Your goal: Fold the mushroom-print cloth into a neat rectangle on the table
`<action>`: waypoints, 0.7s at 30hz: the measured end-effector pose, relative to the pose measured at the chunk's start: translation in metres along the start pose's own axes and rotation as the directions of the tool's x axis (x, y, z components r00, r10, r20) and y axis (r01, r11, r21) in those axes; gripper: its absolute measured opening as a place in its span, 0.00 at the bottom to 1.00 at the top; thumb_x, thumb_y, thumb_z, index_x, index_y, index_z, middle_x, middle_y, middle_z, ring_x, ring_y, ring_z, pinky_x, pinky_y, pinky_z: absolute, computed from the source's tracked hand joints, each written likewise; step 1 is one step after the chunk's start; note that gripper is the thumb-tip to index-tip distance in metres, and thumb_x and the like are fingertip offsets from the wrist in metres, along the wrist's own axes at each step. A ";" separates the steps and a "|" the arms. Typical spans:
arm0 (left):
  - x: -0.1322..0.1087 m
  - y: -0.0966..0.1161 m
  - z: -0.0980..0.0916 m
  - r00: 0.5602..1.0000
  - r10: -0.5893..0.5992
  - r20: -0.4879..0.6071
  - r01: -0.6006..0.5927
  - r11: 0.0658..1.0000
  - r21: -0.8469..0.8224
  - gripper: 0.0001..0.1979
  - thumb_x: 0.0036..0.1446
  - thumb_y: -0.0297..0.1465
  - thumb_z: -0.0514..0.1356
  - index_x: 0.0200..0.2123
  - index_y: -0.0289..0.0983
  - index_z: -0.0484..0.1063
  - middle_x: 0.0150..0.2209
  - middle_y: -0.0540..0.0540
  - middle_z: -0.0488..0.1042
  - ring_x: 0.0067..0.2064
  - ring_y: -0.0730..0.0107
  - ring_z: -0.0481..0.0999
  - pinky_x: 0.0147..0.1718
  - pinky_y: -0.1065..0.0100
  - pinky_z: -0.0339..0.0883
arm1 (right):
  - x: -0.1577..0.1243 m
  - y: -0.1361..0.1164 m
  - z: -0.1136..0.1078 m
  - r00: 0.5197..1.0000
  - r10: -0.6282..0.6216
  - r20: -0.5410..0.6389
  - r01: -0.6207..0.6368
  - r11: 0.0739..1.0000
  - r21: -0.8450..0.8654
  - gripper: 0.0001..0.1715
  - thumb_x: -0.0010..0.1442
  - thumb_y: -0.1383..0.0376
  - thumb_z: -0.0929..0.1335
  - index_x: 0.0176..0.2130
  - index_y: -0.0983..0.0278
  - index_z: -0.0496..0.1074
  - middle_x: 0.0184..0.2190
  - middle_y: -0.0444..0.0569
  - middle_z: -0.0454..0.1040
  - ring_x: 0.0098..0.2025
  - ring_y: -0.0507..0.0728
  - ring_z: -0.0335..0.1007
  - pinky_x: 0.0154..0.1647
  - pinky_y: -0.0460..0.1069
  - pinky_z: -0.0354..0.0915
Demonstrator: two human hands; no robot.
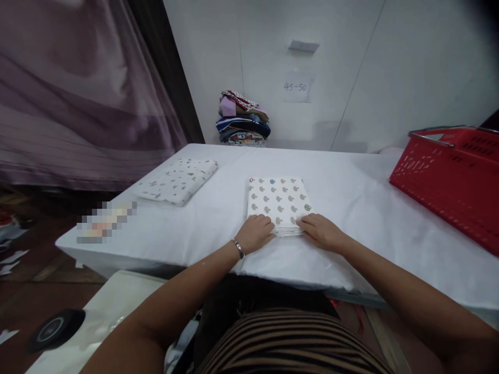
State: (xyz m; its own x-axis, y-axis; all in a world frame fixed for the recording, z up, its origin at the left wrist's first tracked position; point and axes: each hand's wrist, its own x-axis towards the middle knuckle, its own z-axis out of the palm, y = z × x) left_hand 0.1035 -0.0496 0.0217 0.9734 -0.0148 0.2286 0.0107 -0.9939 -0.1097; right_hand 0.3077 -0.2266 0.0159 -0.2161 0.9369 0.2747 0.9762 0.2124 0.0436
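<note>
A folded white cloth [279, 200] printed with grey mushroom-like shapes and a few small coloured motifs lies flat on the white-covered table [218, 228]. Its several layers show at the near edge. My left hand [255, 232], with a bracelet at the wrist, grips the near left corner, fingers on top. At the near right corner my right hand [322, 232] pinches the cloth the same way. Both thumbs are mostly hidden. Farther left on the table lies another folded white cloth [181, 181] with small dark prints.
A red plastic basket [448, 182] with a metal handle stands at the table's right. Behind the far edge rises a stack of folded fabrics [244, 122] against the white wall. A pinkish curtain [78, 93] hangs at left. Below it, a white surface [117, 296] bears a round black object [58, 328].
</note>
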 end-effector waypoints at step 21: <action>-0.008 -0.003 0.006 0.997 -0.050 -0.060 0.049 0.999 -0.024 0.18 0.64 0.27 0.41 0.46 0.40 0.68 0.42 0.44 0.71 0.42 0.60 0.67 0.39 0.60 0.58 | -0.001 -0.005 0.003 0.982 0.182 0.050 -0.185 0.980 0.078 0.23 0.64 0.65 0.54 0.54 0.56 0.67 0.47 0.53 0.71 0.47 0.60 0.65 0.45 0.54 0.60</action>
State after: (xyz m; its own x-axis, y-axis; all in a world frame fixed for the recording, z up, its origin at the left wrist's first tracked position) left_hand 0.0974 -0.0456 0.0148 0.9562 0.0289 0.2912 0.0530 -0.9957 -0.0754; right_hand 0.3026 -0.2280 0.0125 -0.0357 0.9726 0.2297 0.9950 0.0561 -0.0832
